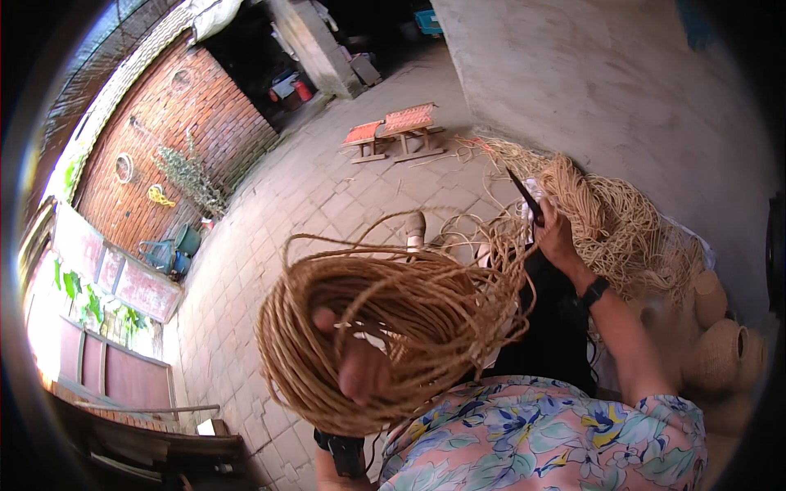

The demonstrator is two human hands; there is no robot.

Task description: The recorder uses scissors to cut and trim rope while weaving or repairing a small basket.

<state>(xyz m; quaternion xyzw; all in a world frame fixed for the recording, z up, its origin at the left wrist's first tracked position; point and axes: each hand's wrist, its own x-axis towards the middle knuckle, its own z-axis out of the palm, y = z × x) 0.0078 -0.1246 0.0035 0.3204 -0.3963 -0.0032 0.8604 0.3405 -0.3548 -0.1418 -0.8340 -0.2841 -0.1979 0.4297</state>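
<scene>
A large coil of tan, twisted straw rope (286, 327) fills the space in front of my body. My left hand (364, 371) is inside its loops, gripping the coil from within; strands hide part of the fingers. My right hand (557, 237), raised to the right of the coil, is closed around a long, dark, pointed tool (521, 191) that looks like a blade. Its tip points up and to the left. Loose rope strands run from the coil's right side close below my right hand.
A big heap of loose straw rope (606, 200) lies against the plastered wall (606, 82) on the right. Round woven vessels (714, 356) stand nearer me. Two low stools with red woven seats (409, 119) are ahead on the paved floor (246, 286). A brick wall (188, 106) rises at left.
</scene>
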